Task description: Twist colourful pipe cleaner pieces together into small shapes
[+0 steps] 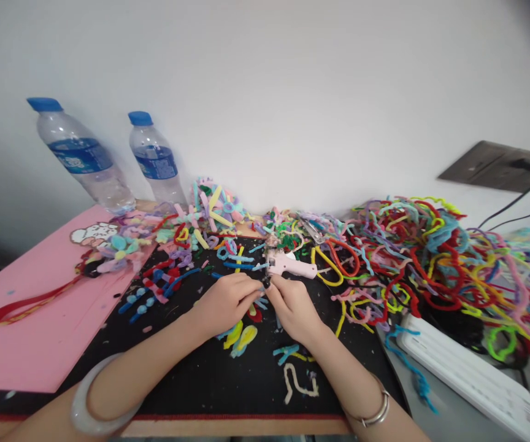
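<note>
Over the middle of the black mat (186, 380), my left hand (229, 301) and my right hand (294, 307) meet with fingertips pinched together. A small dark bit shows between them, too small and covered to name. Just beyond my right hand lies a pale pink glue gun (298, 266). Yellow and light-blue pipe cleaner loops (245, 339) rest on the mat beneath my left hand. Nearer the front edge, a bent cream pipe cleaner (299, 385) lies below crossed blue pipe cleaner pieces (287, 353).
Two water bottles (92, 178) (157, 166) stand at the back left by a pink sheet (30, 276) with a red strap (35, 304). A big tangle of pipe cleaners (430, 258) fills the right, beside a white power strip (467, 374). Yellow-and-orange-handled scissors (329, 264) lie behind.
</note>
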`<state>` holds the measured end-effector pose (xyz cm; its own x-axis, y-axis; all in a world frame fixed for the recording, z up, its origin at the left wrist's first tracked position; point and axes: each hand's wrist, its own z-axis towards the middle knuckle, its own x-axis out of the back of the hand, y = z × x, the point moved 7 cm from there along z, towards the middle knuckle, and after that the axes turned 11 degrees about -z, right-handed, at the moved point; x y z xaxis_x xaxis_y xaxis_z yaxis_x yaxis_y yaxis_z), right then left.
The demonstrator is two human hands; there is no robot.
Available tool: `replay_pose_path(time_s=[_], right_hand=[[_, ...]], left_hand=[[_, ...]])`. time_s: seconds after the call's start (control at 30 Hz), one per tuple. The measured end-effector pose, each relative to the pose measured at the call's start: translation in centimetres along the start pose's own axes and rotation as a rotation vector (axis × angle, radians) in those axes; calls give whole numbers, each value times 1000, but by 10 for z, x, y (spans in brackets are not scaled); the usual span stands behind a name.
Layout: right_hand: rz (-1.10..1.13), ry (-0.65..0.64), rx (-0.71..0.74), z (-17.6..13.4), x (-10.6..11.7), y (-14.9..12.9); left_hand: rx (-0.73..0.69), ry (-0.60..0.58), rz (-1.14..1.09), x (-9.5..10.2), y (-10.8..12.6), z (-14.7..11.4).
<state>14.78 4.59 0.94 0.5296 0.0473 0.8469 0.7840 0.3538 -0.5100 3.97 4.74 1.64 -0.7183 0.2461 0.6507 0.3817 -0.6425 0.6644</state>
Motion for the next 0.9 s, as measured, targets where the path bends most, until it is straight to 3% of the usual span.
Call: replay_pose_path(time_s=[0.23,0.43,0.6,0.77,0.9], right_hand=[[215,50,-114,1,-5,6],[244,39,-72,1,-4,4],[183,14,-3,1,-2,1],[118,47,27,1,2,1],[150,63,-30,2,0,5]], left_hand=[[-74,34,107,-2,5,-1],[-32,19,84,-2,5,-1],[41,10,-69,0,1,1],[208,22,-227,0,-5,2],[228,13,-242,-1,-6,3]])
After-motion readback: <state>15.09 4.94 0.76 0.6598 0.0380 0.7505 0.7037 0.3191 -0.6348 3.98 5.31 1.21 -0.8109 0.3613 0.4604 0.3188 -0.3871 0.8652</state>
